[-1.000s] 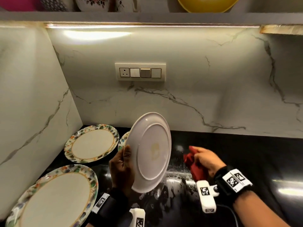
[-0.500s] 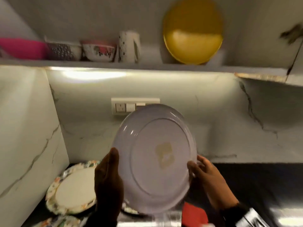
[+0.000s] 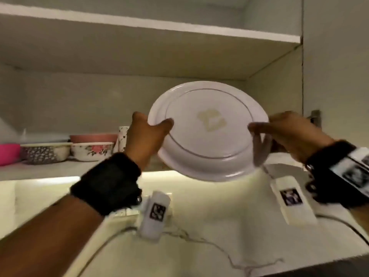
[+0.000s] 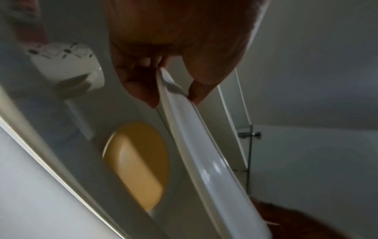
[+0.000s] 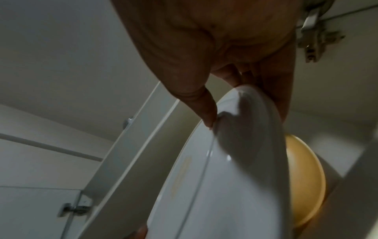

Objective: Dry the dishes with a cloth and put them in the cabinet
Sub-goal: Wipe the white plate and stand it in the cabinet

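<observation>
Both hands up at the open cabinet, plate [image 3: 207,130] carried between them, underside facing the viewer, tilted with its far edge raised. Left hand [image 3: 146,136] pinches the rim at 9 o'clock, thumb on the underside, fingers behind; the left wrist view shows the edge clamped between thumb and fingers. Right hand [image 3: 287,132] does the same at 3 o'clock, thumb on the base, fingers curled round the back. Two-sided hold likely keeps the plate steady while it goes overhead. No cloth in either hand, so drying of this one looks finished.

Plate sits in front of the lower shelf [image 3: 40,172], at the shelf opening, not yet set down. A yellow plate [image 4: 137,163] stands behind it deeper in the cabinet, close by per both wrist views; probably the spot it goes against or beside. At 9 o'clock from the plate: a floral bowl [image 3: 91,150], a patterned bowl [image 3: 46,152], a pink dish [image 3: 8,152], a mug [image 3: 122,136] partly hidden by the left hand. Cabinet hinge [image 3: 314,116] just past the right hand; knuckles might clip it.

Bench not in view. Frames blurred.
</observation>
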